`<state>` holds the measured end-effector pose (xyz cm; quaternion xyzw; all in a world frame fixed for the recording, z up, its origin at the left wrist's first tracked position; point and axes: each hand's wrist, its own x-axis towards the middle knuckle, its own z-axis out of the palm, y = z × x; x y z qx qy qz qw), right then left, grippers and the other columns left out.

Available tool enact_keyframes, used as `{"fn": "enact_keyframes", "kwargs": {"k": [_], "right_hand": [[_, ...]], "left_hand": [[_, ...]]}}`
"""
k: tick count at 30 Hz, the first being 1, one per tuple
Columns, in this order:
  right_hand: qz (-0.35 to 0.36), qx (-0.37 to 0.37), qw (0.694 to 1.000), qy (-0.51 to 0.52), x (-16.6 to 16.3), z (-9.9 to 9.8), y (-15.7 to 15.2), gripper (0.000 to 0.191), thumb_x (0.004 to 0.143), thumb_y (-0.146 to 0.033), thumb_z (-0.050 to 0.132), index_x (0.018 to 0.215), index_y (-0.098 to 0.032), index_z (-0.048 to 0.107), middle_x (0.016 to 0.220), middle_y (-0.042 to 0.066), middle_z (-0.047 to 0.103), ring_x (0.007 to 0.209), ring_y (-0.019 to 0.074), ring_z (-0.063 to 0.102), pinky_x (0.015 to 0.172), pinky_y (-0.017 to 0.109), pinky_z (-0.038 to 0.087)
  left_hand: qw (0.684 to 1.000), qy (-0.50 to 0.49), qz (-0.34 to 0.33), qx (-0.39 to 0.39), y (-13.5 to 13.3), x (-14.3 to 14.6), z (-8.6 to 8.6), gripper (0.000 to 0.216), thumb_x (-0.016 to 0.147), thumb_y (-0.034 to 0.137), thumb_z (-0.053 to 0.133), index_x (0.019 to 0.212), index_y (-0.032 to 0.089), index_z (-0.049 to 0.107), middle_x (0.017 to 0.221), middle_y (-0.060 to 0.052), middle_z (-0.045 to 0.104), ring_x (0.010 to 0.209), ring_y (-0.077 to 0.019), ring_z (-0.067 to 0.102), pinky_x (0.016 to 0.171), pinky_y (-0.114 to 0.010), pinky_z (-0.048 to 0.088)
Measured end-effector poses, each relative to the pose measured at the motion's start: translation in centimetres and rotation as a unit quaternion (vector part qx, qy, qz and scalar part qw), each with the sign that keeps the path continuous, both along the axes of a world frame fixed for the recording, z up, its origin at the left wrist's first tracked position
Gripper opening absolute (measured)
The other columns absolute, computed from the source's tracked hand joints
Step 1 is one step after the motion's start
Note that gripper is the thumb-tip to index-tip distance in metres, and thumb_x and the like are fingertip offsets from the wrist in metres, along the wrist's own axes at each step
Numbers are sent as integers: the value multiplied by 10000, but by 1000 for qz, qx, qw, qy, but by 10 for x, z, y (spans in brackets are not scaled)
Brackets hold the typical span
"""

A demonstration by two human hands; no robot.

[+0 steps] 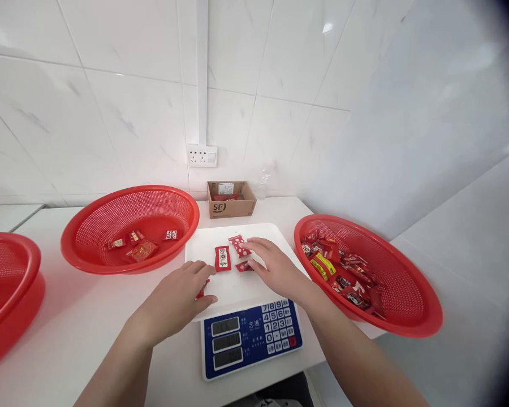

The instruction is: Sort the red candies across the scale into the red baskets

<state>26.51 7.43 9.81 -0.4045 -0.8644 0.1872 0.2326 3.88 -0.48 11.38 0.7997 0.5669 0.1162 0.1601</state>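
Several red wrapped packets lie on the white pan (pixel 233 291) of a weighing scale. My left hand (pixel 180 297) is over the pan's left edge, thumb and fingers apart around a small red packet (pixel 202 289) that it partly hides. My right hand (pixel 277 270) reaches in from the right with its fingers apart. Its fingertips are at a red packet with white dots (pixel 238 245), and its thumb is by a darker red packet (pixel 243 266). Between the hands lies a red packet with a white label (pixel 223 258). Neither hand shows a firm grip.
The scale's blue panel (pixel 252 339) with keys faces me. A red basket (pixel 129 195) with a few packets stands left, another basket (pixel 34 265) at the far left. A fuller red basket (pixel 419 302) tilts at the right. Behind are a cardboard box (pixel 233 210) and a wall socket (pixel 202 155).
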Motion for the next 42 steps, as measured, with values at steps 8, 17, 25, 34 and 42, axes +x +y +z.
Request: {"fn": "enact_keyframes", "kwargs": {"k": [8,17,25,34,42], "right_hand": [[60,11,997,-36,7,-8,-17,333,841,-129,526,1117,-261,658,1171,67,647,1166,248,528,995,491,436],[-22,-11,999,-41,52,3,-17,315,882,-254,508,1172,-242,629,1221,80,623,1153,233,544,1015,448,416],[-172,-148,958,-175,145,-4,47,318,903,-266,495,1199,-267,611,1287,55,597,1147,238,564,965,363,453],[-250,-212,891,-315,181,-29,68,313,905,-337,550,1176,-181,566,1192,79,587,989,201,603,832,412,516],[-259,-156,912,-278,164,-63,84,365,896,-328,565,1230,-185,532,1256,91,550,1049,224,582,863,443,502]], "left_hand": [[999,-28,2,-45,4,6,-5,199,825,208,441,946,218,598,944,-58,633,858,-221,598,697,-322,455],[998,-53,-20,-18,7,23,-12,309,886,307,453,1171,238,551,1202,-78,610,1079,-251,578,836,-372,484],[999,-46,-2,24,7,20,-11,381,923,402,379,1237,262,544,1249,-76,606,1093,-255,604,802,-359,517],[999,-47,6,-16,7,22,-12,428,909,448,387,1273,281,539,1263,-66,607,1100,-273,604,851,-396,509],[999,-29,-8,-23,5,20,-13,437,911,426,394,1302,271,516,1298,-74,588,1123,-281,592,873,-421,502]]}}
